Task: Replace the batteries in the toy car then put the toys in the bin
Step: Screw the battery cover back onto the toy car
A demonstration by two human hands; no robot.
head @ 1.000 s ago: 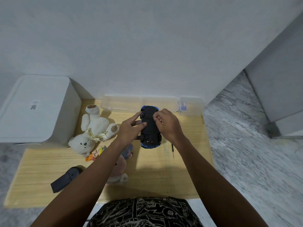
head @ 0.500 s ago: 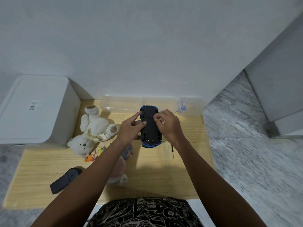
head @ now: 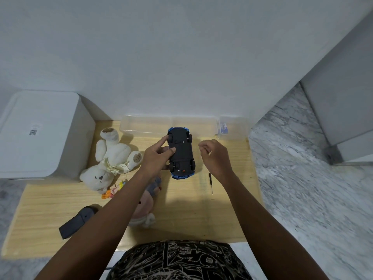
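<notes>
- The blue toy car lies upside down at the middle of the frame, its dark underside facing up and all four wheels showing, on or just above the wooden bench.
- The left hand grips the car's left side, thumb across the underside and a finger along the wheel at the upper end.
- The right hand sits just right of the car, apart from it, fingertips drawn together around something small and pale; what it pinches is too small to tell.
- A thin screwdriver lies on the bench below the right hand.
- A white teddy bear lies left of the car, with a small orange toy at its head.
- A pinkish soft toy is partly hidden under the left forearm.
- A dark flat object rests at lower left.
- Clear plastic containers line the wall behind the car.
- A white lidded bin stands at left.
</notes>
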